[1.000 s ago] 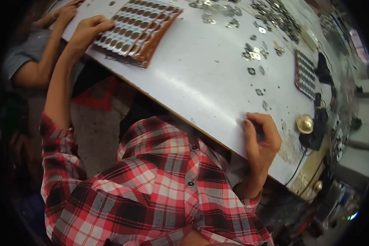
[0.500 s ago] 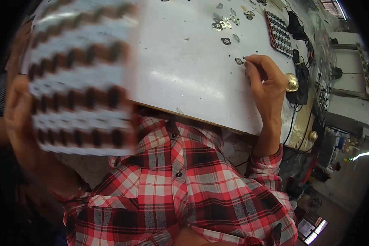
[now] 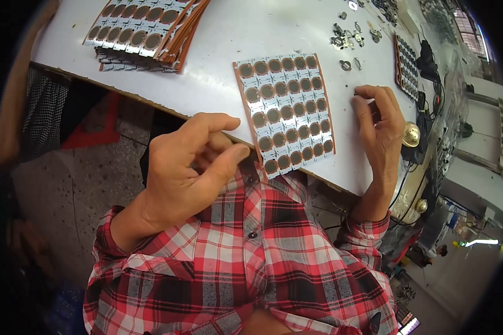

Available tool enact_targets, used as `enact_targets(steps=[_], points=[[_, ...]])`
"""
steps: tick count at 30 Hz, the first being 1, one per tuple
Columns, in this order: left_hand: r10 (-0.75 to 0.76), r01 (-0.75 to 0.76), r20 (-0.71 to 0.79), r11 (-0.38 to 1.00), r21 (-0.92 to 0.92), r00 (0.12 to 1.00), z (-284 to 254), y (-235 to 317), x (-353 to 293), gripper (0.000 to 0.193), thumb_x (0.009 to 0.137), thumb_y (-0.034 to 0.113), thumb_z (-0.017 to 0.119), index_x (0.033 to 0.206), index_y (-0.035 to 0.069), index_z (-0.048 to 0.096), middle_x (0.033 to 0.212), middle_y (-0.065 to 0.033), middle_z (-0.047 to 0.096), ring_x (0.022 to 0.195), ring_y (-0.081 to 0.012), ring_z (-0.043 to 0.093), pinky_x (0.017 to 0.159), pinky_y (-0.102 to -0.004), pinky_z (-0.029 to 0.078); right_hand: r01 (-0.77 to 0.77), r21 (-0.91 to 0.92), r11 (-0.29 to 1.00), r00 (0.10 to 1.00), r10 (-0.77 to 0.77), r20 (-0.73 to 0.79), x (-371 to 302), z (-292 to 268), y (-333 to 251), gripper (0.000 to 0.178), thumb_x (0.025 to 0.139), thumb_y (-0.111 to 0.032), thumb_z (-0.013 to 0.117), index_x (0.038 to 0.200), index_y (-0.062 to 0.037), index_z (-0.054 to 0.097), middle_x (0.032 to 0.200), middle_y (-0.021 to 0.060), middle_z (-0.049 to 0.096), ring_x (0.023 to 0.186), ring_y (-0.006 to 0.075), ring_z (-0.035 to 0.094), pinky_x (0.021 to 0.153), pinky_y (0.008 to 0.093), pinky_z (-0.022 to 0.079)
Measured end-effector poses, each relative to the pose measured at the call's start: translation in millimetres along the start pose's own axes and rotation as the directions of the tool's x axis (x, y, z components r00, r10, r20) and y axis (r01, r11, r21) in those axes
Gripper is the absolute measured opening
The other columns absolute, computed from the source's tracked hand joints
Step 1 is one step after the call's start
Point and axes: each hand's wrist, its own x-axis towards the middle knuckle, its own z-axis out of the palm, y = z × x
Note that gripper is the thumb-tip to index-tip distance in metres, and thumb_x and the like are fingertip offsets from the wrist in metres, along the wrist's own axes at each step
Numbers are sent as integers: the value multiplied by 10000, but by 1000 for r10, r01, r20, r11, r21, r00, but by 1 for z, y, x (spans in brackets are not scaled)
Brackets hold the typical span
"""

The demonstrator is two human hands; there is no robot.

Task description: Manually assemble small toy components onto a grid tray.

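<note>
A panel of white circuit boards [image 3: 285, 95], with rows of round dark pads and brown side strips, lies in front of me. Its near end sticks out past the table edge. My left hand [image 3: 187, 167] is just left of the panel's lower corner, its thumb and forefinger apart and nothing between them. To the right of the panel, my right hand [image 3: 381, 120] rests at the tabletop with its fingertips drawn together. Something small and dark shows at those fingertips, too small to name. Beyond that hand lie a round metal clip [image 3: 345, 65] and several loose metal pieces [image 3: 346, 38].
A stack of similar panels [image 3: 134, 28] stands at the far left of the white table [image 3: 218, 72]. On the right are another filled panel [image 3: 406, 67], black cables [image 3: 427, 58] and a brass-coloured dome [image 3: 411, 134]. Another person's arm [image 3: 17, 95] is at the left edge.
The panel, blurred in my left hand earlier, now lies on the table before me, and that hand has let go. The view has shifted; the panel stack now shows.
</note>
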Motion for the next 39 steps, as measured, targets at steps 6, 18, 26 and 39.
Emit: enact_targets(steps=[6, 18, 26, 39], points=[[650, -608, 163, 550, 572, 742, -6, -5, 20, 405, 720, 130, 850, 1076, 2, 704, 914, -107, 693, 764, -255, 683, 638, -334, 541, -39, -27, 999, 996, 41, 79, -2, -4, -1, 56, 942, 4, 670, 995, 20, 678, 888, 13, 641, 681, 64, 541, 616, 218, 415], [523, -523, 48, 835, 171, 851, 53, -2, 57, 245, 793, -32, 797, 1024, -44, 716, 846, -128, 691, 685, -200, 641, 574, -299, 476, -365, 876, 315, 905, 339, 256, -9, -6, -39, 219, 1002, -66, 641, 1168, 77, 642, 937, 117, 687, 663, 115, 611, 521, 240, 479], [325, -321, 85, 945, -64, 942, 55, -4, 57, 81, 887, -64, 697, 964, -42, 685, 835, -89, 672, 731, -144, 639, 635, -263, 489, -364, 888, 280, 920, 260, 294, -14, 12, -71, 169, 977, -19, 664, 1127, 61, 660, 864, 78, 700, 679, 91, 653, 573, 200, 516], [627, -744, 415, 466, 479, 659, 7, -34, 38, 664, 738, 483, 767, 1181, -5, 686, 1228, -162, 682, 1217, -319, 624, 1056, -534, 453, -273, 563, 780, 916, 31, 401, 38, -9, -57, 127, 947, 36, 681, 1069, 71, 689, 908, 84, 725, 807, 125, 709, 710, 249, 588]])
